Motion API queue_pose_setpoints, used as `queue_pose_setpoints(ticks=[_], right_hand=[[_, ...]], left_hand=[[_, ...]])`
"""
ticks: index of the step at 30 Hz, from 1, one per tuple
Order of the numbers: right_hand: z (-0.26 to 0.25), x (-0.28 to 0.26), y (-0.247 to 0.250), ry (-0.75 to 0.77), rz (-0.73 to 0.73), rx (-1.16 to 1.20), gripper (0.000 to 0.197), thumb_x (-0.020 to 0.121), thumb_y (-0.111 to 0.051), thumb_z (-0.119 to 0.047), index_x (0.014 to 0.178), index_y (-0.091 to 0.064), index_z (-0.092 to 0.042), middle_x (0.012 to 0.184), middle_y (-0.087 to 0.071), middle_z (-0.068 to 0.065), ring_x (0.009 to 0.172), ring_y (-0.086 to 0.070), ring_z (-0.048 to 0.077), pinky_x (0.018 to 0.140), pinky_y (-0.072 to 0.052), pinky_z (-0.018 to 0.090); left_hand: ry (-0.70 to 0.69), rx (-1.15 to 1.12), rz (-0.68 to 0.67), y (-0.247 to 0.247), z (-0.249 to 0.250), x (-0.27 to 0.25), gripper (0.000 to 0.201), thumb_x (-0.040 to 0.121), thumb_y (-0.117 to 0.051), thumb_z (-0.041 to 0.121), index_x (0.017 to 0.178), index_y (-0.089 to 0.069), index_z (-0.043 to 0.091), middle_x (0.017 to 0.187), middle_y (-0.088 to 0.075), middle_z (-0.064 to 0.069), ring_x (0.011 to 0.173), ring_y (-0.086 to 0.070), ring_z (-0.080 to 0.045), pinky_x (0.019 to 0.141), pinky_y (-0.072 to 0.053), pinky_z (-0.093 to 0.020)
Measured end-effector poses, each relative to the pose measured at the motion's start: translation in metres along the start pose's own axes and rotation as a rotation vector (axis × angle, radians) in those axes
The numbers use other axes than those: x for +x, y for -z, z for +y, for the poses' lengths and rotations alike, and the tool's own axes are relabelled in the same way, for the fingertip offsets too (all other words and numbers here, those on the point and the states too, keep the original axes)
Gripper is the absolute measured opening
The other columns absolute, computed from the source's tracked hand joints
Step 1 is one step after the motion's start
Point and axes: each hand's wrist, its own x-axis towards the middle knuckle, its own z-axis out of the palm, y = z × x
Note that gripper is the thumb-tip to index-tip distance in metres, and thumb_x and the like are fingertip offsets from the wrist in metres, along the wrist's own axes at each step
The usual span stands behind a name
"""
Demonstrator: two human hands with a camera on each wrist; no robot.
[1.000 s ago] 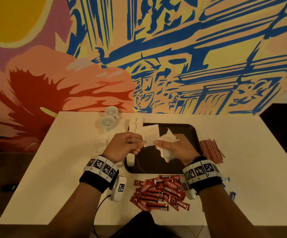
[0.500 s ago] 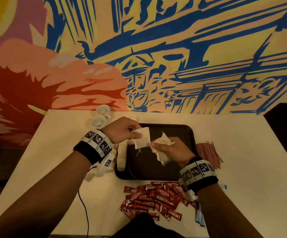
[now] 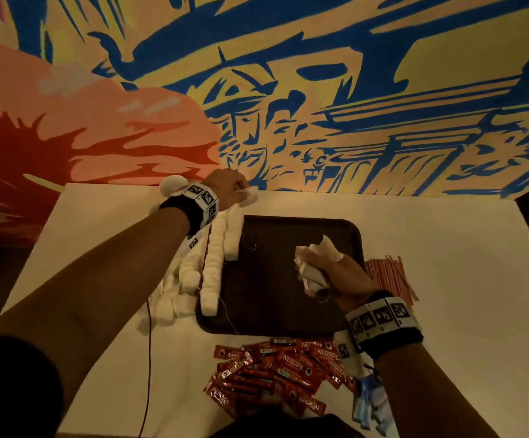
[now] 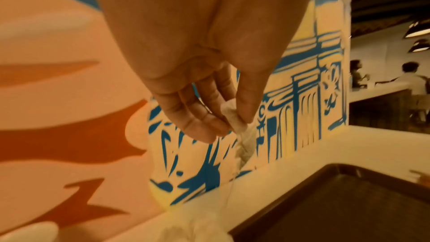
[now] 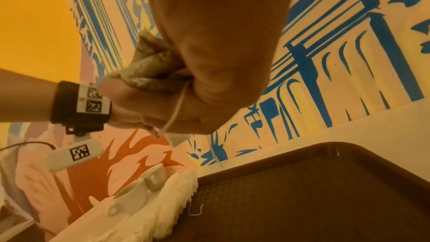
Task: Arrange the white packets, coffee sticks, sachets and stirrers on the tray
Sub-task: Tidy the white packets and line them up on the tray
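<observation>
A dark brown tray [image 3: 288, 320] lies mid-table. My left hand [image 3: 228, 184] reaches past the tray's far left corner and pinches one white packet [image 3: 250, 195] [image 4: 235, 119] between thumb and fingers. A row of white packets [image 3: 222, 257] runs along the tray's left edge. Over the tray's right part my right hand [image 3: 329, 273] grips a bunch of white packets [image 3: 320, 251] [image 5: 151, 69], with a string dangling. Red coffee sticks [image 3: 282, 371] lie heaped in front of the tray. Red stirrers [image 3: 389, 276] lie to its right. Blue sachets [image 3: 370, 403] sit near my right forearm.
More white packets [image 3: 174, 295] are piled on the table left of the tray. Two small white cups [image 5: 139, 189] stand at the far left near the painted wall. A thin cable [image 3: 149, 358] runs along the table under my left arm. People sit far off at a counter [image 4: 384, 84].
My left hand has carried a white packet away from my right hand, out to the far left corner of the tray. The right hand stays over the tray with its bunch.
</observation>
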Motion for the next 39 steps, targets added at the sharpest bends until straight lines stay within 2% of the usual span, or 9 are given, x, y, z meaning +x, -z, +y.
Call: queue_pose_setpoints(ticks=[4, 7, 11, 25, 28, 31, 34, 36, 39], right_hand=[[0.001, 0.022, 0.015, -0.030, -0.004, 0.017, 0.043, 0.090, -0.078, -0.034, 0.107, -0.064, 0.003, 0.074, -0.069, 0.007, 0.060, -0.066, 0.015, 0.055, -0.050, 0.032], [0.000, 0.032, 0.021, -0.025, 0.048, 0.003, 0.045, 0.089, -0.077, -0.031, 0.116, -0.066, 0.003, 0.087, -0.072, 0.013, 0.074, -0.069, 0.022, 0.058, -0.053, 0.033], [0.004, 0.046, 0.030, -0.045, 0.079, -0.031, 0.045, 0.091, -0.074, -0.029, 0.121, -0.063, 0.003, 0.095, -0.070, 0.017, 0.073, -0.067, 0.023, 0.053, -0.052, 0.029], [0.011, 0.075, 0.029, -0.063, 0.094, 0.074, 0.042, 0.089, -0.075, -0.027, 0.123, -0.062, -0.007, 0.103, -0.069, 0.014, 0.083, -0.069, 0.023, 0.059, -0.054, 0.029], [0.010, 0.078, 0.027, -0.069, 0.053, 0.088, 0.055, 0.083, -0.080, -0.036, 0.127, -0.061, -0.008, 0.107, -0.069, 0.016, 0.087, -0.070, 0.025, 0.064, -0.055, 0.033], [0.007, 0.080, 0.022, -0.088, -0.007, 0.114, 0.072, 0.071, -0.087, -0.042, 0.127, -0.060, -0.006, 0.104, -0.070, 0.016, 0.080, -0.072, 0.020, 0.060, -0.056, 0.029], [0.001, 0.076, 0.015, -0.071, -0.053, 0.235, 0.057, 0.078, -0.068, -0.023, 0.131, -0.059, -0.003, 0.105, -0.072, 0.013, 0.086, -0.073, 0.022, 0.062, -0.058, 0.029], [-0.005, 0.072, 0.009, -0.078, -0.026, 0.212, 0.057, 0.078, -0.068, -0.023, 0.130, -0.059, -0.002, 0.109, -0.072, 0.015, 0.093, -0.072, 0.025, 0.066, -0.058, 0.032], [-0.013, 0.063, -0.006, -0.032, -0.083, 0.156, 0.040, 0.085, -0.071, -0.024, 0.111, -0.062, 0.005, 0.092, -0.067, 0.019, 0.081, -0.068, 0.024, 0.064, -0.055, 0.029]], left_hand=[[0.048, 0.050, -0.112, -0.032, -0.009, 0.028, 0.029, 0.094, -0.067, 0.031, 0.118, -0.068, 0.015, 0.122, -0.066, -0.007, 0.111, -0.062, -0.027, 0.091, -0.048, -0.032], [0.054, 0.087, -0.196, -0.050, -0.012, 0.043, 0.028, 0.094, -0.066, 0.030, 0.118, -0.068, 0.016, 0.124, -0.065, -0.005, 0.111, -0.061, -0.025, 0.089, -0.045, -0.030], [0.022, 0.110, -0.246, -0.064, -0.015, 0.062, 0.027, 0.095, -0.065, 0.028, 0.120, -0.068, 0.016, 0.127, -0.064, -0.003, 0.115, -0.059, -0.023, 0.090, -0.043, -0.028], [0.020, 0.158, -0.207, -0.085, -0.028, 0.084, 0.022, 0.097, -0.061, 0.031, 0.115, -0.070, 0.021, 0.124, -0.066, -0.002, 0.113, -0.060, -0.024, 0.094, -0.045, -0.032], [0.021, 0.153, -0.202, -0.086, -0.029, 0.083, 0.024, 0.098, -0.060, 0.027, 0.119, -0.069, 0.019, 0.126, -0.065, -0.003, 0.116, -0.059, -0.025, 0.096, -0.044, -0.033], [0.031, 0.127, -0.161, -0.083, -0.031, 0.082, 0.024, 0.097, -0.062, 0.025, 0.120, -0.066, 0.021, 0.126, -0.063, -0.002, 0.117, -0.057, -0.024, 0.098, -0.044, -0.034], [0.069, 0.067, -0.091, -0.075, -0.031, 0.076, 0.024, 0.096, -0.062, 0.027, 0.119, -0.066, 0.022, 0.125, -0.064, -0.001, 0.115, -0.058, -0.024, 0.096, -0.047, -0.035], [0.105, -0.031, 0.001, -0.069, -0.026, 0.066, 0.020, 0.095, -0.061, 0.025, 0.113, -0.068, 0.021, 0.118, -0.067, 0.000, 0.109, -0.061, -0.022, 0.092, -0.048, -0.034], [0.132, -0.243, 0.150, -0.065, -0.016, 0.040, 0.013, 0.093, -0.064, 0.023, 0.103, -0.071, 0.022, 0.104, -0.069, 0.006, 0.100, -0.063, -0.017, 0.088, -0.049, -0.030]])
